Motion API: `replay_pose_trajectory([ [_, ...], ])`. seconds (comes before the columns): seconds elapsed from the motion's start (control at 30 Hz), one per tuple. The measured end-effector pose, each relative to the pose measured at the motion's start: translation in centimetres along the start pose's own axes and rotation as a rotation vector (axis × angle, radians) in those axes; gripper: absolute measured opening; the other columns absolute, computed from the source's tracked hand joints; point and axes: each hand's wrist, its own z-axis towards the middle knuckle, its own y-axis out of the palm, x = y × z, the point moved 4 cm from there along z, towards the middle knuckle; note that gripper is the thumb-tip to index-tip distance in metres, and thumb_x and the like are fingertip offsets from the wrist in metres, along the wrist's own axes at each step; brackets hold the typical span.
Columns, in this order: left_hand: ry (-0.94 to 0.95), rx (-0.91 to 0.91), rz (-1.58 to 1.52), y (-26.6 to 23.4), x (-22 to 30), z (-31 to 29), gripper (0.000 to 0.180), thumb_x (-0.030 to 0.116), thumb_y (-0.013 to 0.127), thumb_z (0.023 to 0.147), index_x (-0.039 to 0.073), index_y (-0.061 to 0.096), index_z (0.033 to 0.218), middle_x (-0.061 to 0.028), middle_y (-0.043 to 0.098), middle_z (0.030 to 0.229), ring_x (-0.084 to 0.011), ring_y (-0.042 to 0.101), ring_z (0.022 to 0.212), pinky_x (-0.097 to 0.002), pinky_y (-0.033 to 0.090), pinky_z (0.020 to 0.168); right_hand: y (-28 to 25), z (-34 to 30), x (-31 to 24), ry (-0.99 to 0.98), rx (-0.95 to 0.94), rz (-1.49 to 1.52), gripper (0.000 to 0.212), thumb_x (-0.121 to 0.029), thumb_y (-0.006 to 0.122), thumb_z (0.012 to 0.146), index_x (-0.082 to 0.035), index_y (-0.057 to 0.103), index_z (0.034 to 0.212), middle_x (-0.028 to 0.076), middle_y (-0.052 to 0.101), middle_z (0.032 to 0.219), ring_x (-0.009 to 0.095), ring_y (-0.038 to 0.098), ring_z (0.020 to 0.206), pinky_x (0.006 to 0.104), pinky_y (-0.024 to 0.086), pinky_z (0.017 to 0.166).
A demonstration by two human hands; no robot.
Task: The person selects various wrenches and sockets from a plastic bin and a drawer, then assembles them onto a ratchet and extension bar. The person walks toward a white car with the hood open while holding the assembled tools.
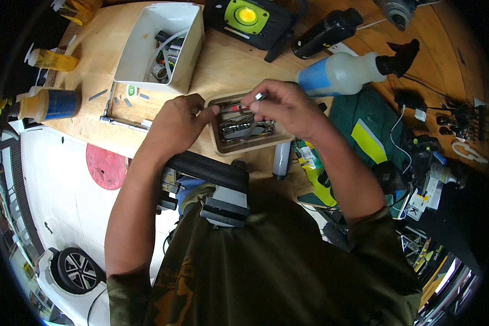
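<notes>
A shallow beige tray on the wooden bench holds several silver metal tools. My right hand is over its far right part, fingers closed in a pinch on a small shiny metal piece that looks like a socket. At the tray's left rim, my left hand has its fingers curled and its thumb reaching over the rim. What its fingers grip is hidden. Between the two hands lies a slim red and silver item, its ends close to my fingertips.
A white bin with metal parts stands behind the tray. A ratchet lies to the left. To the right are a spray bottle, a black bottle and green cloth. A black-padded vise-like fixture sits at the near edge.
</notes>
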Motion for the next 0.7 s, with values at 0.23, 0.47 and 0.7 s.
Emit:
replay_pose_trajectory([
  [0.23, 0.139, 0.12, -0.331, -0.6, 1.6, -1.7, 0.024, 0.008, 0.05, 0.087, -0.001, 0.06, 0.107, -0.0133, 0.063, 0.087, -0.0201, 0.06, 0.076, -0.0308, 0.047, 0.071, -0.9, -2.8, 0.5, 0.023, 0.238, 0.771, 0.018, -0.019, 0.055, 0.092, -0.005, 0.061, 0.102, 0.013, 0.066, 0.101, 0.018, 0.064, 0.08, 0.0319, 0.049, 0.073],
  [0.47, 0.024, -0.251, -0.733, 0.6, 3.0, -2.6, 0.025, 0.011, 0.052, 0.09, 0.001, 0.059, 0.112, -0.0013, 0.059, 0.08, -0.0082, 0.054, 0.07, -0.0227, 0.046, 0.064, -0.9, -3.7, 0.4, -0.006, 0.2, 0.876, 0.024, -0.02, 0.052, 0.094, -0.002, 0.059, 0.108, 0.016, 0.065, 0.104, 0.023, 0.065, 0.087, 0.0356, 0.053, 0.075],
  [0.7, -0.002, -0.315, -0.795, 1.6, 3.5, -3.2, 0.021, 0.005, 0.054, 0.088, 0.0, 0.059, 0.108, -0.0018, 0.056, 0.076, -0.0078, 0.052, 0.065, -0.0223, 0.046, 0.059, -0.5, -4.2, 0.2, 0.013, 0.18, 0.89, 0.026, -0.019, 0.048, 0.095, 0.0, 0.056, 0.11, 0.015, 0.064, 0.106, 0.025, 0.065, 0.094, 0.0382, 0.052, 0.083],
])
